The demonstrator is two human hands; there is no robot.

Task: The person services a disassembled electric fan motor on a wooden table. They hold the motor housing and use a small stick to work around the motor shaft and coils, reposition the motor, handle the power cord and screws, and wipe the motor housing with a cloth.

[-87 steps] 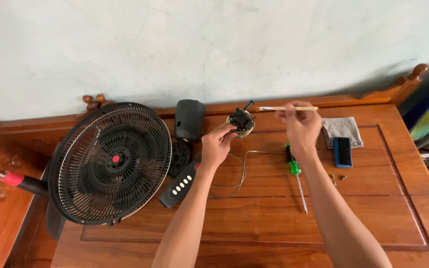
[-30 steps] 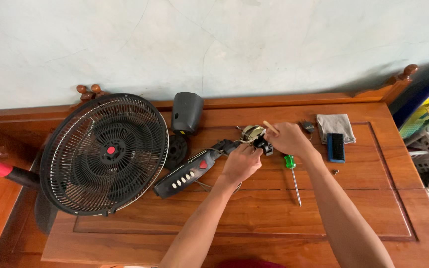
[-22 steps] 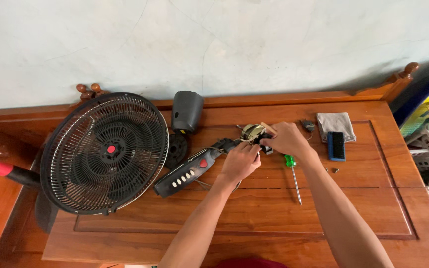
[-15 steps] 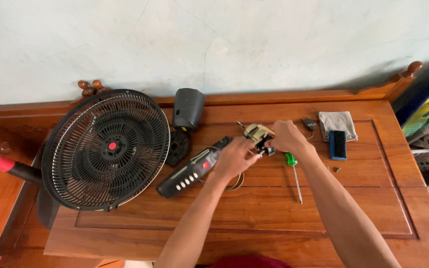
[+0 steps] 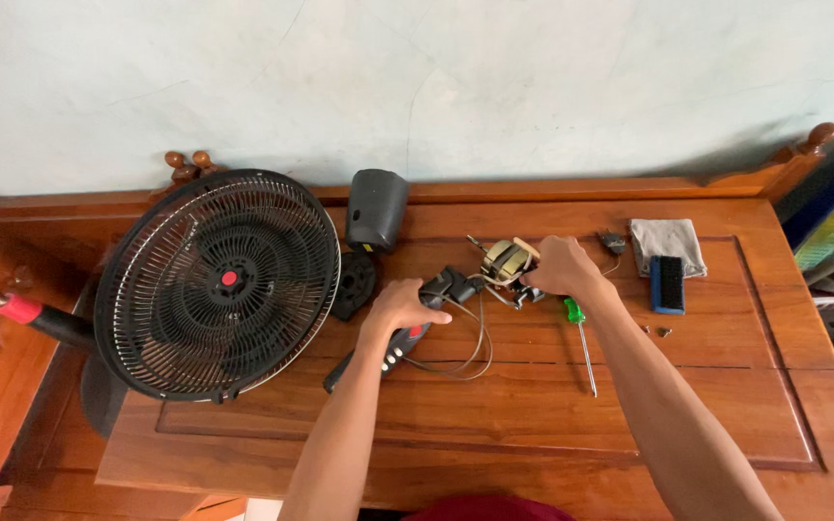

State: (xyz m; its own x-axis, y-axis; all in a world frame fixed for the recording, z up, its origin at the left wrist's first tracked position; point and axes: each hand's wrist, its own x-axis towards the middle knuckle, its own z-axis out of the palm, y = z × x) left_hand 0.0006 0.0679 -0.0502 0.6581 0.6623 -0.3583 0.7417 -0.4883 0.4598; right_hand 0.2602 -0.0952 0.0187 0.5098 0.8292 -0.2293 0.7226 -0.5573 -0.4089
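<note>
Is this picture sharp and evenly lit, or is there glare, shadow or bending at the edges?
Head view: soft, even daylight; the wooden table shows only a mild sheen, no harsh glare. The fan throws a dark shadow to its lower left. The left hand, right hand and small motor look sharp. The table's back edge bows slightly, a wide-lens effect.

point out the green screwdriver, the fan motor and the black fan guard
green screwdriver (image 5: 572, 311), head view, on its green handle
fan motor (image 5: 506, 260), head view, on its copper winding
black fan guard (image 5: 219, 285), head view, near its red hub
</note>
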